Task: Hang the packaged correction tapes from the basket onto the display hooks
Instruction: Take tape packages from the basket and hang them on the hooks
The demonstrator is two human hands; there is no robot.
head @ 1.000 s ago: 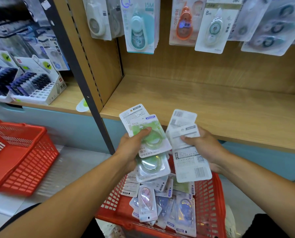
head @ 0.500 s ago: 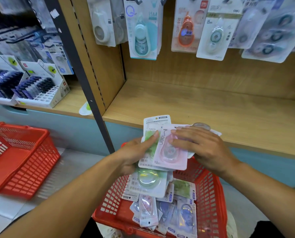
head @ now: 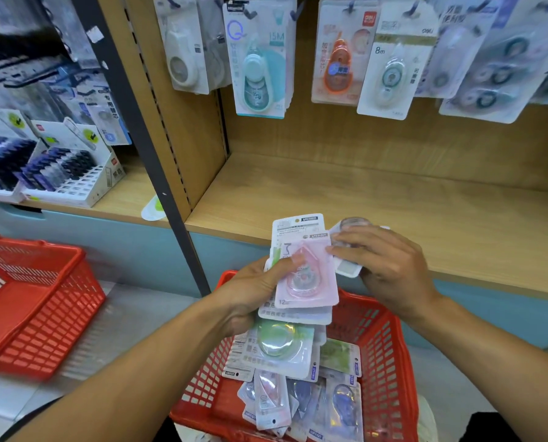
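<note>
Gripping fanned packs (head: 304, 282) over basket (head: 390, 362), left hand (head: 250, 291), right hand (head: 390, 269) holding more

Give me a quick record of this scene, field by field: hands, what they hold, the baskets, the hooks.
left hand: grips a fanned stack of packs, thumb on the pink pack
right hand: holds more packs, fingers touching the pink pack's edge
near basket: red, below the hands, loose packs inside
second basket: red, on the floor to the left
hooks: hung packs in a row above the shelf
progress: no held pack on a hook yet
</note>
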